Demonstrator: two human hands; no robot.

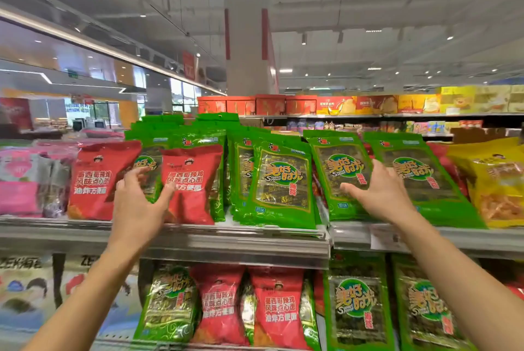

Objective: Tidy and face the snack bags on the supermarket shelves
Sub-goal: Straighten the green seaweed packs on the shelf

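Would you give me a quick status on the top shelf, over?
Left hand open at red bags. Right hand open on green seaweed bag. Nothing gripped. Nothing blocking.

Top shelf (215, 234): two red bags (99, 180), one yellow bag (496, 180).

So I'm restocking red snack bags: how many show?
4. Two red foil bags on the upper shelf, left and beside it; two on the lower shelf. More may sit hidden behind.
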